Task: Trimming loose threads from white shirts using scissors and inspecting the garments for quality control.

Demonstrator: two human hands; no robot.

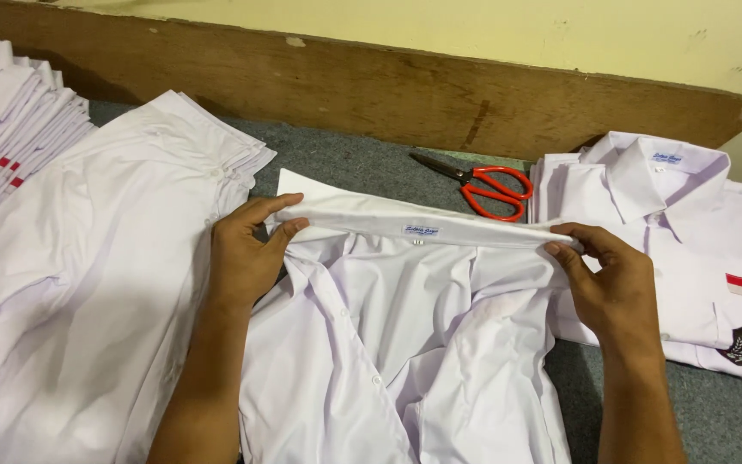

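- Now the left hand (246,253) pinches the left end of the collar (414,225) of a white shirt (397,344), thumb on top.
- The right hand (607,279) grips the right end, so the collar is stretched flat.
- The shirt lies open in the middle of the grey table (714,412), near the person.
- It seems the collar-straightening step; the next move needs an even pull on both ends.
- No containers show; folded shirts (689,232) lie right, red scissors (487,185) far behind.
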